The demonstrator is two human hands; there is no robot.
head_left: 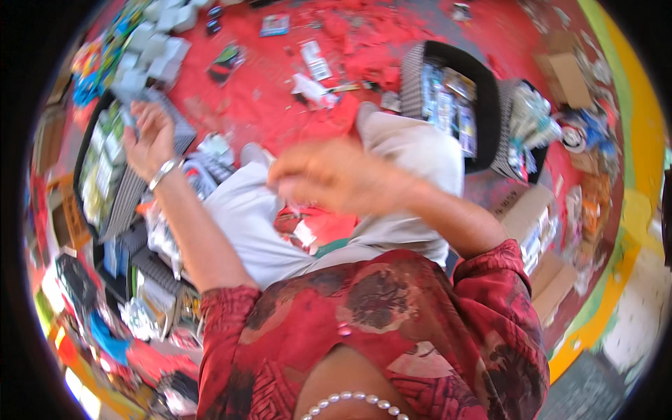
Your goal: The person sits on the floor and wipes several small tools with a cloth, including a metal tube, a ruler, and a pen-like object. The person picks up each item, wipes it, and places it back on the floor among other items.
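Note:
My left hand (150,140), with a bracelet (166,173) at its wrist, is raised at the left beside a fabric bin (124,208) with a dark rim. Its fingers are partly curled and apart, close to pale blue-white boxes (133,80); nothing shows firmly held in them. Small green and white packets (105,161) fill that bin. Smeared by motion, my right hand (336,175) passes above my lap, its fingers too blurred to read. Between my legs, in pale trousers (413,140), lies a red and white item (304,231) I cannot make out.
At the right stand a black-rimmed bin (413,77) of packaged goods and another holding clear bags (532,115). Cardboard boxes (567,77) lie beyond. Scraps and a white card (316,59) litter the red floor covering (266,105). More bins and bags crowd the lower left.

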